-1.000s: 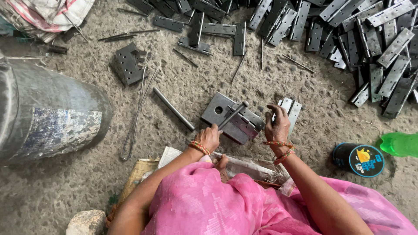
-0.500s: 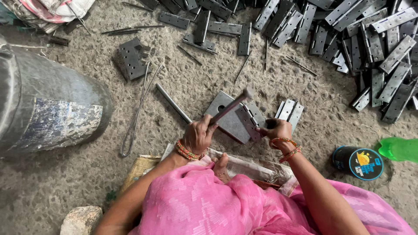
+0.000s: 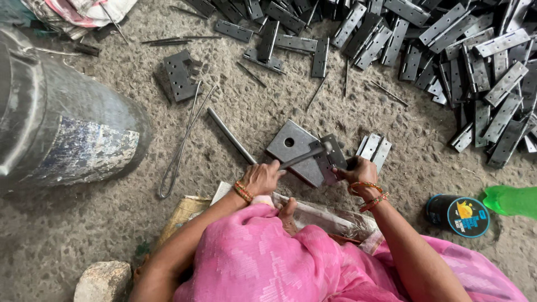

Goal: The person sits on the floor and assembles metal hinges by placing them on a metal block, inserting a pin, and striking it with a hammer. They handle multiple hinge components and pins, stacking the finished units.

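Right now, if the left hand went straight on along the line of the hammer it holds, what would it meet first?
The left hand grips a hammer pointing up and right. That line most likely meets the hinge on the square steel block first, steadied by the right hand; depth is unclear.

A big pile of flat grey metal hinges (image 3: 475,61) lies on the rough sandy ground (image 3: 112,235). A large shiny metal drum (image 3: 50,128) lies on its side. Near it is a bent loop of thin wire (image 3: 182,145). A round black tin lid (image 3: 460,215) sits beside a green plastic thing (image 3: 512,200). A grey stone (image 3: 103,281) sits low down.
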